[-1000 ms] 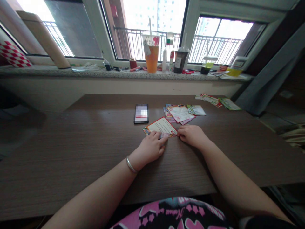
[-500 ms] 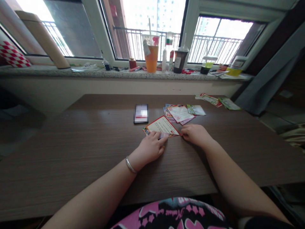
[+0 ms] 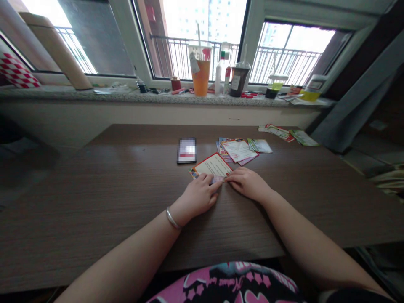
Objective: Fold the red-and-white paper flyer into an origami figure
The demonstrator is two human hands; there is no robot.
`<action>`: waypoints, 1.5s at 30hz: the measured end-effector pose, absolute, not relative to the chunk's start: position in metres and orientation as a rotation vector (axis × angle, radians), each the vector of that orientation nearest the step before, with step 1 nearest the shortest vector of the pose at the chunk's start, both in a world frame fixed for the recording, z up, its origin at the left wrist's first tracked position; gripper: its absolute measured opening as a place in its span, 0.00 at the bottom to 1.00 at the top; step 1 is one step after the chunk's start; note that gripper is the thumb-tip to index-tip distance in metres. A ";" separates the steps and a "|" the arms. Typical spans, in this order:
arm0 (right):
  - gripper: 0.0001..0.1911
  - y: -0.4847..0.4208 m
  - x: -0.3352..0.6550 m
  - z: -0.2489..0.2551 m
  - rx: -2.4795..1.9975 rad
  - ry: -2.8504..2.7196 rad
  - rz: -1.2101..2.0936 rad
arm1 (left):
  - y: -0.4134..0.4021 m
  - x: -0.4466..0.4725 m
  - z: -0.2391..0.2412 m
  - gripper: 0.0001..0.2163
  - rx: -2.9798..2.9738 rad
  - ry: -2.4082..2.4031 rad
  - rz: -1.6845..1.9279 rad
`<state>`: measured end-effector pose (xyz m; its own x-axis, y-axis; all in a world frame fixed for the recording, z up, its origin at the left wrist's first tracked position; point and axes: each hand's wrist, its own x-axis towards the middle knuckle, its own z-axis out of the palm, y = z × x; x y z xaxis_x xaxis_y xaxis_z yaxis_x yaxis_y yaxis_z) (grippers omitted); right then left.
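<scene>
A printed leaflet (image 3: 212, 164) with a red border lies tilted on the table in front of me, its lower strip folded up over the cream text side. My left hand (image 3: 202, 193), with a silver bangle at the wrist, holds the folded strip down with its thumb and fingers. From the right, my right hand (image 3: 248, 182) has its fingers pressed together on the right end of the same fold, close to the left thumb. The hands hide parts of the leaflet's lower edge and right corner.
A phone-like device (image 3: 187, 150) with a blurred screen lies behind the leaflet. Other leaflets (image 3: 238, 149) overlap to the right, with green papers (image 3: 260, 145) beside them. More papers (image 3: 303, 137) lie near the far right corner. Drinks (image 3: 200, 78) and bottles line the sill (image 3: 126, 98).
My right hand has slid left along the fold, from the leaflet's right corner toward my left thumb. The left hand and the leaflet have stayed in place.
</scene>
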<state>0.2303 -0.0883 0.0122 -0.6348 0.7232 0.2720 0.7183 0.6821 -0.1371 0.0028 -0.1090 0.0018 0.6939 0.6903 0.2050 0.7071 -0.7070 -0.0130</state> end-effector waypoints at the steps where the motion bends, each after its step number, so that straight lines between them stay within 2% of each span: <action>1: 0.12 -0.088 0.228 0.010 -1.126 -2.615 0.028 | -0.109 0.003 0.002 0.21 -2.805 -1.151 -0.286; 24: 0.11 -0.090 0.206 0.017 -1.453 -2.627 -0.109 | -0.103 0.010 0.005 0.16 -2.702 -1.096 -0.277; 45: 0.10 -0.092 0.209 0.016 -1.438 -2.617 -0.114 | -0.099 -0.014 0.020 0.14 -2.860 -1.139 -0.149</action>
<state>0.2092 -0.0921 0.0165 -0.5278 0.8322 0.1700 0.8438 0.5366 -0.0072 -0.0136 -0.0992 0.0196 0.7224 0.6825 0.1114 0.6882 -0.7253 -0.0194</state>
